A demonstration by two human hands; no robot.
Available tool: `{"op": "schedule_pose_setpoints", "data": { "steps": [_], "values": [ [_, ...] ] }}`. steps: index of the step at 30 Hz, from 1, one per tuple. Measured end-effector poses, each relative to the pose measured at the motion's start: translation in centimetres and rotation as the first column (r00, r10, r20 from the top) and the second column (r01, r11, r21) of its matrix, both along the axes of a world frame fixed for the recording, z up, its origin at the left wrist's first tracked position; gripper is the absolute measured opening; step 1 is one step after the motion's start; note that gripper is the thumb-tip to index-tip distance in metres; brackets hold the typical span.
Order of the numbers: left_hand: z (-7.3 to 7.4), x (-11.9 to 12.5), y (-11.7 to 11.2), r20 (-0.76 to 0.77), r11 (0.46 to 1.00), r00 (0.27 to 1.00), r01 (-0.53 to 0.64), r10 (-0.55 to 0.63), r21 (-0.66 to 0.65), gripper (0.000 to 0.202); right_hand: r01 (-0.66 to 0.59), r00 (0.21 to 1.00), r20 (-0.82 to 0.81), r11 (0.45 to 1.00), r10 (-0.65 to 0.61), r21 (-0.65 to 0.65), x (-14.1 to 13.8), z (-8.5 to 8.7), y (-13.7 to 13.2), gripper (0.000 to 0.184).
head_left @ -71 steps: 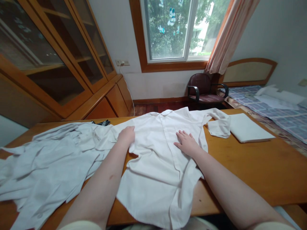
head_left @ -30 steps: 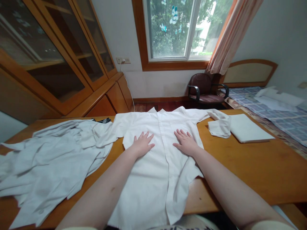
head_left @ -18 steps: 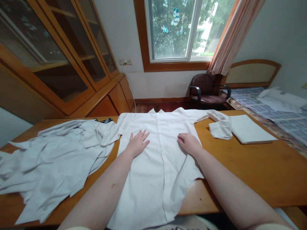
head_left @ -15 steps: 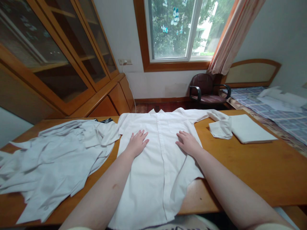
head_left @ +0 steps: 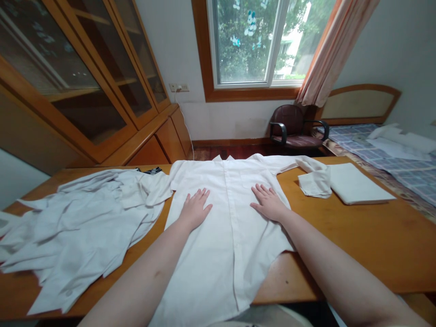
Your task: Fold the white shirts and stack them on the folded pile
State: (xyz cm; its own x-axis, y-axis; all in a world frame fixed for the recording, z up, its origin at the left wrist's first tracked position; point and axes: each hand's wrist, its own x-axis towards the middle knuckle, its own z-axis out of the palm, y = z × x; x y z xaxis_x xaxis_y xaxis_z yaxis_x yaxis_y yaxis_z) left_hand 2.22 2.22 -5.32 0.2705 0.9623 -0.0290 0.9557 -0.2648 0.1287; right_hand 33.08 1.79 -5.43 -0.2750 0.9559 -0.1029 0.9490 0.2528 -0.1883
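A white button-up shirt (head_left: pixel 218 236) lies front side up across the wooden table, its collar at the far edge and its hem towards me. My left hand (head_left: pixel 196 209) rests flat on the left half of its front, fingers spread. On the other half, just below the chest pocket, my right hand (head_left: pixel 269 202) presses flat with its fingers spread. Folds run down the cloth below the right hand. The shirt's right sleeve stretches out, and its cuff (head_left: pixel 315 184) is bent back on the table.
A loose heap of white shirts (head_left: pixel 85 227) covers the left of the wooden table (head_left: pixel 368 240). At the right lies a folded white cloth (head_left: pixel 361 184), touching the cuff. Beyond stand a chair (head_left: pixel 296 127), a bed (head_left: pixel 391 145) and a glass-fronted cabinet (head_left: pixel 102 77).
Both hands stay flat on the shirt and have shifted only slightly. The creases beside the right hand look a little smoother, and the right hem edge lies slightly further out.
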Motion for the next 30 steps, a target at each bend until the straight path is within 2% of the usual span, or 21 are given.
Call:
{"op": "schedule_pose_setpoints", "data": {
  "steps": [3,6,8,11,13,16,18,21,24,27,30],
  "values": [
    [0.0,-0.2,0.1,-0.001,1.0,1.0,0.012,-0.012,-0.009,0.058,-0.036,0.997,-0.073,0.999,0.038,0.025,0.5,0.1,-0.4,0.071],
    [-0.1,-0.2,0.1,-0.006,1.0,1.0,0.008,-0.008,0.004,0.058,-0.025,0.968,-0.246,0.997,0.041,0.07,1.6,0.2,-0.8,0.058],
    [-0.3,-0.2,0.1,-0.014,1.0,1.0,0.004,-0.004,0.016,0.058,0.109,0.94,-0.336,0.984,-0.055,0.143,2.7,0.2,-1.0,0.05],
    [-0.6,-0.2,0.2,-0.025,0.999,1.0,0.003,-0.002,0.036,0.057,0.388,0.903,-0.283,0.896,-0.323,0.214,4.5,0.5,-1.4,0.05],
    [-0.9,-0.2,0.2,-0.031,0.999,1.0,0.0,0.002,0.048,0.058,0.507,0.856,-0.198,0.849,-0.477,0.151,5.5,0.9,-1.8,0.051],
    [-1.1,-0.2,0.4,-0.037,0.998,0.999,0.0,0.002,0.067,0.058,0.58,0.786,-0.205,0.811,-0.583,-0.08,6.3,1.9,-2.9,0.053],
    [-1.2,-0.2,0.4,-0.035,0.997,0.999,0.002,0.001,0.071,0.058,0.567,0.722,-0.314,0.788,-0.616,-0.242,6.4,2.5,-3.8,0.055],
    [-1.2,-0.3,0.4,-0.036,0.998,0.999,0.002,0.001,0.068,0.057,0.459,0.616,-0.487,0.785,-0.619,-0.416,6.1,2.9,-5.6,0.049],
    [-1.2,-0.3,0.3,-0.036,0.998,0.999,0.002,0.001,0.066,0.058,0.361,0.577,-0.544,0.787,-0.61,-0.5,5.9,2.8,-7.8,0.039],
    [-1.2,-0.4,0.4,-0.028,0.998,1.0,0.004,-0.002,0.06,0.058,0.208,0.472,-0.629,0.771,-0.618,-0.602,6.0,2.8,-10.3,0.045],
    [-1.3,-0.4,0.4,-0.025,0.998,1.0,0.004,-0.002,0.063,0.058,0.068,0.39,-0.707,0.784,-0.59,-0.616,6.4,3.5,-12.4,0.051]
  ]
}}
